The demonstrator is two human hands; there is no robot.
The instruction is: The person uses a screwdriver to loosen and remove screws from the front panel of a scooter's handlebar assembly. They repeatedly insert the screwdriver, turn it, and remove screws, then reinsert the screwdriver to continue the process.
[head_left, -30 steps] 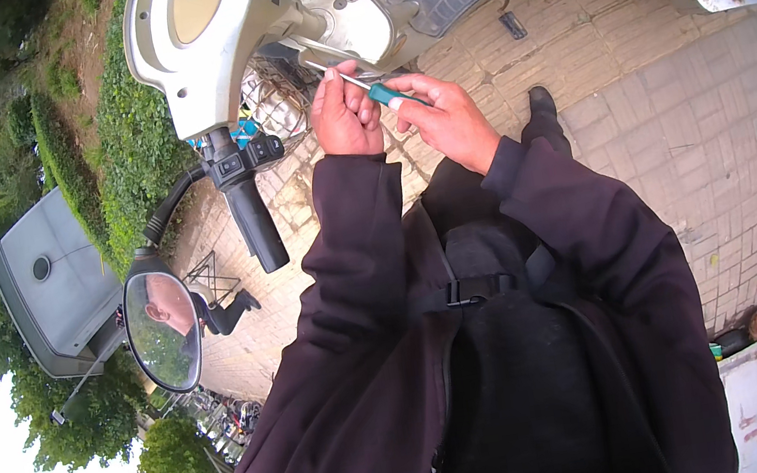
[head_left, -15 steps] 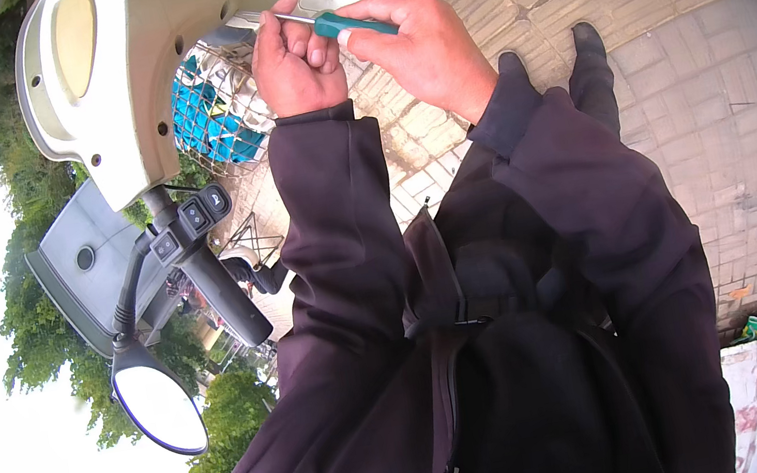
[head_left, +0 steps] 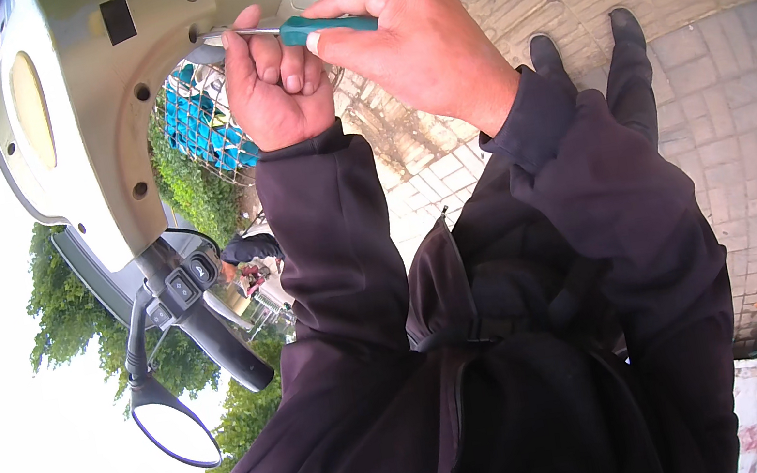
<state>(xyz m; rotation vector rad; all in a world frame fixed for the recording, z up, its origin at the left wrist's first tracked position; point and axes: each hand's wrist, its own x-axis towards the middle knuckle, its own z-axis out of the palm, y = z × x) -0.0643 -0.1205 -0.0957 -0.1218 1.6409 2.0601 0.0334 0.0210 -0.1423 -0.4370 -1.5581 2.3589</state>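
My right hand [head_left: 423,44] is closed around the teal handle of a screwdriver [head_left: 323,28]. Its thin metal shaft runs left between the thumb and forefinger of my left hand [head_left: 287,93], whose other fingers are curled in. The shaft points at a dark screw hole in the cream plastic panel [head_left: 99,102] of a scooter. Whether the tip sits inside that hole is hard to make out behind my fingertips. More round screw holes dot the panel's edge.
Below the panel are a black handlebar grip [head_left: 227,347], a switch block [head_left: 183,287] and a round mirror [head_left: 176,431]. A wire basket [head_left: 211,129] holding blue material is beyond my left hand. Paving bricks [head_left: 727,145] lie at right; a person bends in the background.
The scooter's panel and handlebar sit lower and further left in view. Both hands have shifted slightly left with the screwdriver, which now lies nearly level; their grip looks the same.
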